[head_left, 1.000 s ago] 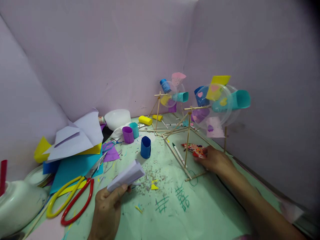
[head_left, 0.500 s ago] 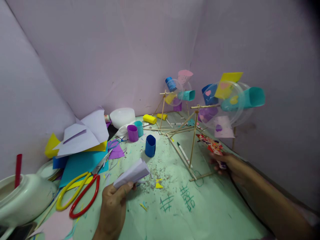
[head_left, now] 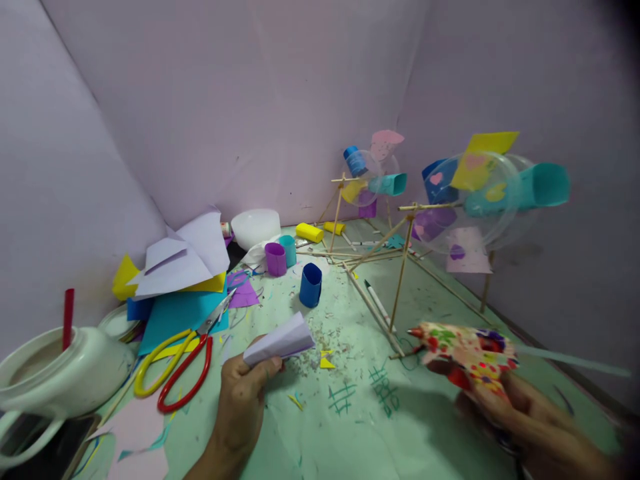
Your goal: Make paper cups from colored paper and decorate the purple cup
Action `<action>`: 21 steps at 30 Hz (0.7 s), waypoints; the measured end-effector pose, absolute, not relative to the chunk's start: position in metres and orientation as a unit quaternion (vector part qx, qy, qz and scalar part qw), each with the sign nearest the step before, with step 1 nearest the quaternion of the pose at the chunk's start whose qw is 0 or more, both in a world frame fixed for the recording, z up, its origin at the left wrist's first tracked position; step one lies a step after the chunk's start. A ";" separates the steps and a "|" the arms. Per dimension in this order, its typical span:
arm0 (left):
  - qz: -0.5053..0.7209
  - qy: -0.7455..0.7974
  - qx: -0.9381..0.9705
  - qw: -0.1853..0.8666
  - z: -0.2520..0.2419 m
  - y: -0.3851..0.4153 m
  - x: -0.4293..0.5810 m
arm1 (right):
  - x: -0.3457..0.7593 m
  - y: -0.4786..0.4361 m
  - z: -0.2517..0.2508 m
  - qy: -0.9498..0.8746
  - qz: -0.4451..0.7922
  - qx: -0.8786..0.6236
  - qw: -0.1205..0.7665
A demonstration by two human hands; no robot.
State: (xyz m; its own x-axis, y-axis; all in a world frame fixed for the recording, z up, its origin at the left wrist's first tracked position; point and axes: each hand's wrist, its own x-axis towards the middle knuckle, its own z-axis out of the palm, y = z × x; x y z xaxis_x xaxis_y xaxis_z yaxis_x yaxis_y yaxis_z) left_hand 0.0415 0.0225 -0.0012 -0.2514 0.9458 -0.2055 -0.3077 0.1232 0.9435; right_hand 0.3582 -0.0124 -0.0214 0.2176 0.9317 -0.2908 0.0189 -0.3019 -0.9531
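Observation:
Between the thumb and fingers of my left hand point(head_left: 245, 393) is a folded piece of white paper point(head_left: 281, 340), held above the table. My right hand point(head_left: 520, 420), partly blurred, grips a glue gun point(head_left: 465, 353) with a colourful floral pattern by its handle. Its nozzle points left, and a clear glue stick point(head_left: 575, 361) sticks out behind. A blue paper tube point(head_left: 311, 285) stands upright just beyond the white paper. Behind it are a purple paper tube point(head_left: 275, 260) and a teal paper tube point(head_left: 288, 251).
Two stick-framed wheels, a near wheel point(head_left: 485, 203) and a far wheel point(head_left: 367, 177), stand at right. Large scissors point(head_left: 193, 357) lie left, beside a white pot point(head_left: 75, 373) and stacked paper point(head_left: 187, 257). A marker point(head_left: 379, 303) and paper scraps lie on the green table cover point(head_left: 345, 440).
My right hand has lifted the glue gun from beside the near wheel and brought it closer, toward the front right. The left hand still holds the white paper. The view has shifted slightly.

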 end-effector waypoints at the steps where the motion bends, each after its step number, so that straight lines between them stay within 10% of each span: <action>1: 0.591 0.525 0.299 0.534 -0.003 0.023 0.041 | 0.349 -0.009 -0.018 -0.404 0.500 -0.623 0.446; 21: 0.551 0.525 0.371 0.532 -0.018 0.019 0.032 | 0.279 0.022 -0.005 -0.740 0.373 -0.453 0.330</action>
